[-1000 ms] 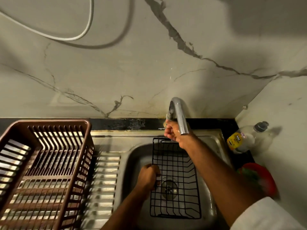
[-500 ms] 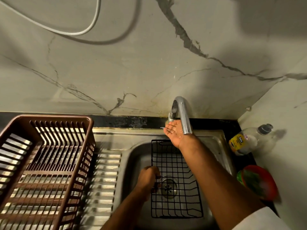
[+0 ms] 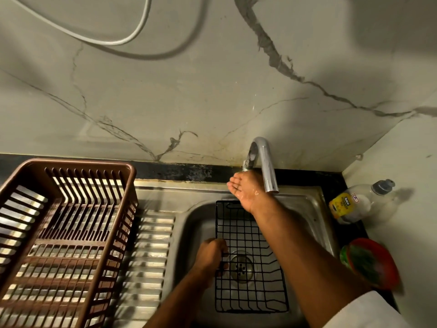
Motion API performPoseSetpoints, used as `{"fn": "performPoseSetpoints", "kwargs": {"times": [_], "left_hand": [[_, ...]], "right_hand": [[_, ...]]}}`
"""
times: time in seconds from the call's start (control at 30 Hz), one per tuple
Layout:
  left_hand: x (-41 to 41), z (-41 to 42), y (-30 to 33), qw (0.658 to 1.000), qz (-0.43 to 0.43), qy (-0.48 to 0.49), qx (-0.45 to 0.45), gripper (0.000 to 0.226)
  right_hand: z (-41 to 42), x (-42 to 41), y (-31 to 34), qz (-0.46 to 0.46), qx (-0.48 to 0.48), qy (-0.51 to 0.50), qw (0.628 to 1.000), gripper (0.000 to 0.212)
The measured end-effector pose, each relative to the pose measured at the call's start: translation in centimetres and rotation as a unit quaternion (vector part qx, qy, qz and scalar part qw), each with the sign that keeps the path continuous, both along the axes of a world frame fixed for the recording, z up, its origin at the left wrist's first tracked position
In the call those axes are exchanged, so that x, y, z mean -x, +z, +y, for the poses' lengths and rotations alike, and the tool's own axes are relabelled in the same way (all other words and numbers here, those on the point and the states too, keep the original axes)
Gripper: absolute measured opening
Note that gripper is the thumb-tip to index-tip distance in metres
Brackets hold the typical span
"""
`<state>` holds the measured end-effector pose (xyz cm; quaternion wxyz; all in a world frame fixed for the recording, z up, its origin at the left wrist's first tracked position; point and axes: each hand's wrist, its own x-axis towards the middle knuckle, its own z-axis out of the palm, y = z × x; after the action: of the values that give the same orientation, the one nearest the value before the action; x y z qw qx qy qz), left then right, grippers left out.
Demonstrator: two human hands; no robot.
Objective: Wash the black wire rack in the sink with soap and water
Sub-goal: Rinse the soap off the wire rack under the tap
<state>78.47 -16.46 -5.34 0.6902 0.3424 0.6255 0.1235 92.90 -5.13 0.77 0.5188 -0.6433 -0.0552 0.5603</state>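
The fingers of the left hand (image 3: pixel 211 255) are curled around a wire on the left side of the rack (image 3: pixel 250 256) and pinch it there. The right hand (image 3: pixel 246 189) is lifted under the tap (image 3: pixel 262 162), palm turned up and wet, with its fingers straight, close together and holding nothing.

The rack lies flat at the bottom of the sink (image 3: pixel 189 223), over the drain (image 3: pixel 241 267), and its far end reaches toward the back wall of the sink below the tap. It is a black grid of thin wires, square cells, with low raised sides and rounded corners.

I think it is light and stiff, so one hand can tilt or turn it. The coated wire will probably be slippery when wet and soapy, so a hold around the thicker rim wire, not the thin inner wires, seems safer.

The soap bottle (image 3: pixel 354 202) lies in the right back corner of the bench, and a red bowl (image 3: pixel 372 263) stands nearer on the right edge. A brown dish basket (image 3: pixel 63 233) is on the left side.
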Motion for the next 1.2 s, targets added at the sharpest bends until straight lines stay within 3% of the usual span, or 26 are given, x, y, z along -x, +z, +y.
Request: {"fn": "performPoseSetpoints", "kwargs": {"times": [0.07,0.17,0.27,0.33,0.47,0.63,0.7,0.8,1.07,1.2], "left_hand": [[0.1,0.0,-0.2,1.0,-0.002,-0.002,0.001,0.017],[0.2,0.2,-0.4,1.0,-0.005,-0.008,-0.001,0.022],[0.2,0.4,-0.7,1.0,0.001,-0.011,0.002,0.022],[0.1,0.6,-0.9,1.0,0.003,-0.015,0.0,0.022],[0.0,0.9,-1.1,0.999,0.01,-0.03,-0.005,0.023],[0.0,1.0,-1.4,0.999,0.014,-0.04,-0.004,0.021],[-0.1,1.1,-1.4,0.999,0.011,-0.038,-0.003,0.021],[-0.2,1.1,-1.4,1.0,0.011,-0.025,0.005,0.024],[-0.1,1.1,-0.9,1.0,0.01,-0.001,0.005,0.028],[0.2,1.0,-0.7,1.0,0.01,-0.005,-0.002,0.028]], "right_hand": [[0.1,-0.6,-1.0,-0.136,0.0,0.07,0.988,0.036],[0.2,-1.7,-2.0,-0.327,-0.015,0.205,0.922,0.039],[-0.1,-2.2,-2.2,-0.408,-0.016,0.34,0.847,0.036],[-0.2,-2.5,-2.1,-0.437,-0.029,0.374,0.818,0.033],[-0.2,-3.8,-2.5,-0.422,-0.077,0.373,0.823,0.023],[-0.4,-5.3,-2.9,-0.415,-0.121,0.294,0.853,0.011],[-0.7,-6.5,-2.9,-0.441,-0.134,0.267,0.846,0.004],[-2.0,-7.6,-2.1,-0.479,-0.154,0.225,0.834,0.006],[-3.7,-6.8,-2.8,-0.504,-0.163,0.135,0.837,0.049],[-4.6,-6.1,-1.7,-0.503,-0.117,0.13,0.846,0.024]]}}
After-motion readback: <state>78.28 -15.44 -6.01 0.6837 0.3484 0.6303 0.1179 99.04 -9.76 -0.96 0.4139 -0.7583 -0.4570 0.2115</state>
